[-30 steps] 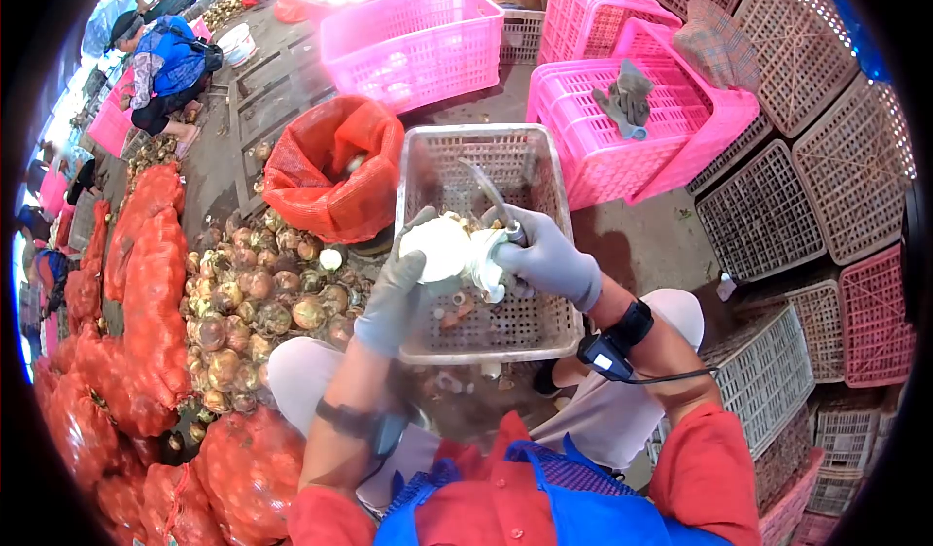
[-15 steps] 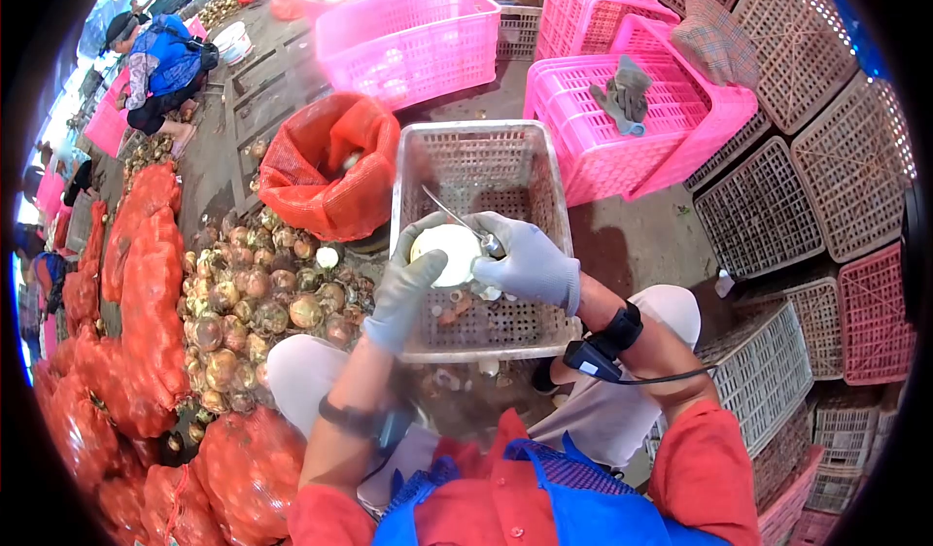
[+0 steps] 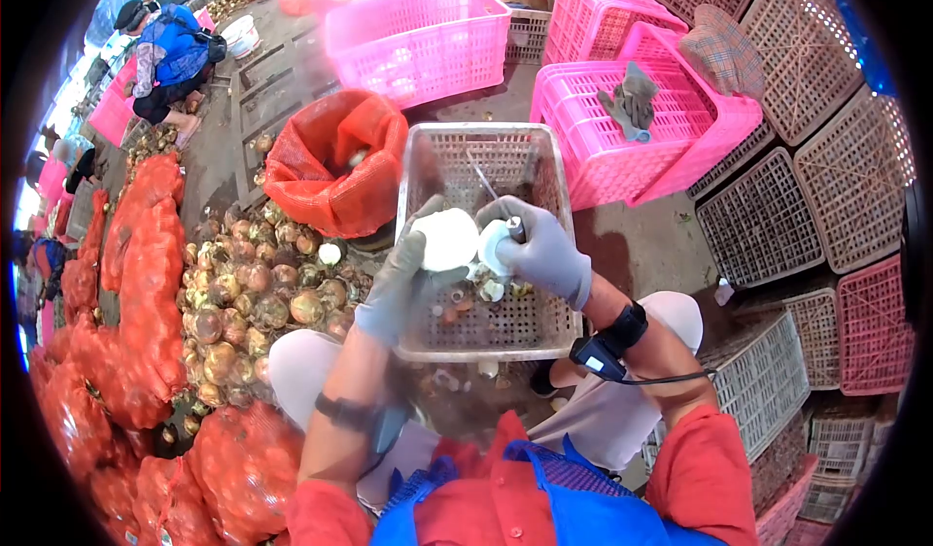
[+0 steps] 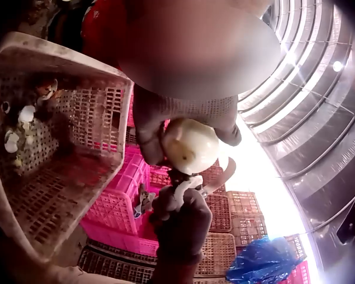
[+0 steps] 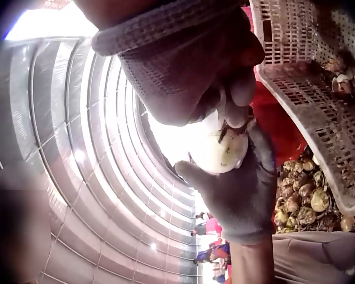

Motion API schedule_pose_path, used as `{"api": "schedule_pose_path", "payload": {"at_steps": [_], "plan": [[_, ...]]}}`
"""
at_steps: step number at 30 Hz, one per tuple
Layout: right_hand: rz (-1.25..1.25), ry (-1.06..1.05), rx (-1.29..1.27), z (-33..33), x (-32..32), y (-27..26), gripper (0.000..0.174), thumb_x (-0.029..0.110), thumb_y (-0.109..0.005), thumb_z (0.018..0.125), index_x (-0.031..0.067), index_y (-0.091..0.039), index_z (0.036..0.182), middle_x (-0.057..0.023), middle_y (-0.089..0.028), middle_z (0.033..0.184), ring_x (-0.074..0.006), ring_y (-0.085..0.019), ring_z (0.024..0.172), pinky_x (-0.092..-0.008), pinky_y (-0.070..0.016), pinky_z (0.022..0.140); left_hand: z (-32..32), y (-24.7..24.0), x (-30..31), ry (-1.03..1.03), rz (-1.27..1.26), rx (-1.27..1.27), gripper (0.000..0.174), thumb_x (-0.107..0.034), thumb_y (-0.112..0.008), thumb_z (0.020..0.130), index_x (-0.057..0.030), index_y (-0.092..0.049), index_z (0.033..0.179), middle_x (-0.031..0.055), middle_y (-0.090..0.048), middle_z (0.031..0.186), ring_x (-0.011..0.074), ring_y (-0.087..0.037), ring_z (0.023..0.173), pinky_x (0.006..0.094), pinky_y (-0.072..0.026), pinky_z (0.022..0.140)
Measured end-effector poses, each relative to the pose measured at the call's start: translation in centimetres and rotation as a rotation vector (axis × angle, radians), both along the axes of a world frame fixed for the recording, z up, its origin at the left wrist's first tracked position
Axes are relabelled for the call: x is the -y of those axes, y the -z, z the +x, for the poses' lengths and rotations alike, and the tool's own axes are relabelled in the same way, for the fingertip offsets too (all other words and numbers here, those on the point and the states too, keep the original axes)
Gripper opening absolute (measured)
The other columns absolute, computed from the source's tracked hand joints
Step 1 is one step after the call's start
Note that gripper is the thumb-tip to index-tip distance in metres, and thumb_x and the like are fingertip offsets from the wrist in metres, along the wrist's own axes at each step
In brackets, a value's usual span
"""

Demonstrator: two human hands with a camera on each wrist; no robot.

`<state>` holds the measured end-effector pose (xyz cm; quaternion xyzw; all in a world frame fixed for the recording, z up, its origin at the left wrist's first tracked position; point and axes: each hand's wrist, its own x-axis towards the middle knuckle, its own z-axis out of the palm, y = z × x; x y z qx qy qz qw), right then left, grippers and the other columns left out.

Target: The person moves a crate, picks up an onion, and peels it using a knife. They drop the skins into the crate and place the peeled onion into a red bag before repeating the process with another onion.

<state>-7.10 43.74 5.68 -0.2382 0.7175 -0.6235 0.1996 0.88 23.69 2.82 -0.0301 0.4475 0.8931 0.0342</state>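
Above a grey perforated plastic crate (image 3: 481, 130), the grey-gloved left hand (image 3: 394, 279) cups a round white peeled onion (image 3: 449, 239), fingers curled round it; the grey-gloved right hand (image 3: 552, 256) clamps a curved metal knife (image 3: 481, 174). The onion is probably firm, slick, easily bruised, best held by its sides.

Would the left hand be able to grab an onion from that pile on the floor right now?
Probably not yet: the left hand is busy holding a peeled onion. Once free, it likely could, since the onion pile lies beside the left knee and nothing seems to block the way.
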Motion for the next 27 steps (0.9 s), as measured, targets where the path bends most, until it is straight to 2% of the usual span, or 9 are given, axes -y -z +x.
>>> {"api": "schedule_pose_path", "payload": {"at_steps": [2, 5, 8, 11, 20, 22, 24, 25, 27], "plan": [[0.054, -0.028, -0.022, 0.4, -0.4, 0.0, 0.046, -0.001, -0.05, 0.076, -0.001, -0.064, 0.12, -0.0038, -0.069, 0.096, -0.0071, -0.064, 0.087, -0.024, -0.0521, 0.078, -0.1, 1.5, 0.8, 0.014, -0.003, 0.023, 0.074, -0.055, -0.06, 0.099, -0.0036, -0.044, 0.15, 0.0083, -0.066, 0.129, 0.0217, -0.07, 0.106, 0.0367, -0.0575, 0.096], [-0.065, 0.026, -0.018, -1.2, -0.3, 0.8, 0.039, 0.01, -0.058, 0.093, -0.0005, -0.06, 0.131, -0.0091, -0.071, 0.093, -0.0106, -0.069, 0.074, -0.0252, -0.0543, 0.062, -0.5, 3.8, 1.5, 0.098, -0.029, 0.144, 0.062, -0.046, -0.063, 0.1, -0.0033, -0.051, 0.143, 0.0078, -0.066, 0.13, 0.0219, -0.07, 0.109, 0.0349, -0.0582, 0.094], [0.628, 0.27, -0.487, -2.6, -0.9, 0.9, 0.067, 0.037, -0.058, 0.101, 0.0024, -0.036, 0.154, -0.0237, -0.072, 0.102, -0.0362, -0.074, 0.092, -0.0427, -0.0569, 0.078, -0.8, 2.3, 0.5, -0.08, 0.198, 0.099, 0.058, -0.043, -0.061, 0.102, -0.003, -0.051, 0.142, 0.0093, -0.066, 0.131, 0.0229, -0.069, 0.111, 0.0343, -0.0606, 0.091], [0.347, 0.129, -0.168, 0.8, 0.3, -0.4, 0.073, 0.043, -0.055, 0.101, 0.004, -0.029, 0.158, -0.0271, -0.07, 0.11, -0.0436, -0.069, 0.101, -0.0476, -0.0535, 0.089, -1.2, 1.7, 0.9, -0.039, 0.433, -0.004, 0.06, -0.043, -0.062, 0.101, -0.0078, -0.046, 0.147, 0.0102, -0.061, 0.138, 0.024, -0.064, 0.12, 0.0409, -0.0577, 0.099], [0.367, 0.139, -0.705, 2.3, 3.6, 0.8, 0.059, 0.03, -0.053, 0.104, 0.0167, -0.035, 0.159, -0.0222, -0.071, 0.11, -0.0454, -0.068, 0.092, -0.0511, -0.0548, 0.079, -0.8, 1.7, -0.2, 0.059, 0.486, -0.104, 0.062, -0.049, -0.064, 0.098, -0.0125, -0.048, 0.146, 0.0056, -0.061, 0.135, 0.0213, -0.062, 0.12, 0.0444, -0.0523, 0.101], [0.358, 0.102, -0.589, 0.9, 2.7, 0.9, 0.059, 0.028, -0.054, 0.104, 0.0147, -0.036, 0.159, -0.0194, -0.072, 0.098, -0.0384, -0.071, 0.077, -0.0458, -0.0566, 0.072, -0.5, 0.7, -0.7, 0.041, 0.426, -0.092, 0.063, -0.049, -0.065, 0.097, -0.0124, -0.048, 0.146, 0.0069, -0.063, 0.133, 0.0214, -0.064, 0.115, 0.0457, -0.0538, 0.099], [0.038, -0.162, 0.145, 0.7, 1.6, -0.9, 0.061, 0.026, -0.052, 0.105, 0.0116, -0.032, 0.16, -0.0142, -0.069, 0.087, -0.0263, -0.068, 0.065, -0.0403, -0.056, 0.065, -1.0, 1.9, 0.5, 0.107, 0.423, -0.189, 0.068, -0.052, -0.067, 0.095, -0.0098, -0.047, 0.145, 0.0087, -0.064, 0.132, 0.0218, -0.066, 0.114, 0.0465, -0.0544, 0.099], [-0.059, -0.229, 0.245, 0.8, 0.9, -1.8, 0.063, 0.023, -0.051, 0.105, 0.0092, -0.027, 0.162, -0.0092, -0.065, 0.083, -0.017, -0.063, 0.063, -0.0354, -0.0546, 0.064, -0.9, 1.8, 0.8, 0.07, 0.343, -0.162, 0.07, -0.053, -0.067, 0.094, -0.0084, -0.048, 0.144, 0.0089, -0.065, 0.129, 0.0216, -0.066, 0.112, 0.0464, -0.0545, 0.098], [0.037, -0.21, 0.079, 1.1, 0.8, -2.2, 0.065, 0.024, -0.052, 0.105, 0.0095, -0.025, 0.162, -0.0115, -0.067, 0.085, -0.0197, -0.065, 0.064, -0.0371, -0.0549, 0.065, -0.4, 1.3, 1.0, -0.002, 0.163, -0.076, 0.076, -0.054, -0.069, 0.092, -0.0027, -0.048, 0.144, 0.0092, -0.065, 0.128, 0.0215, -0.065, 0.113, 0.0437, -0.0508, 0.101]]}}
